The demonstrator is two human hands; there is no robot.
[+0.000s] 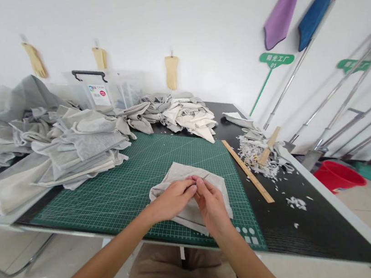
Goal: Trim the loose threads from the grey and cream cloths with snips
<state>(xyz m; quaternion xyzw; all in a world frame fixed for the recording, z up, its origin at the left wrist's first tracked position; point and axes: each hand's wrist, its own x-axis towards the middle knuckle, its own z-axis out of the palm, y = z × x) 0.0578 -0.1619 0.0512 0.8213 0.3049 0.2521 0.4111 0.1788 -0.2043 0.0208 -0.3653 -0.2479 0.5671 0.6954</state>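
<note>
A light grey cloth lies on the green cutting mat near the table's front edge. Over the cloth, my left hand and my right hand meet at the fingertips. The fingers of both are pinched together. A thin, dark, pointed thing sticks out to the right from between them; it is too small to name, and most of it is hidden by the fingers. Whether either hand also grips the cloth cannot be made out.
Heaps of grey cloths cover the left and back. A wooden ruler lies along the mat's right edge, beside white scraps. A clear bin stands behind; a red bucket is on the floor.
</note>
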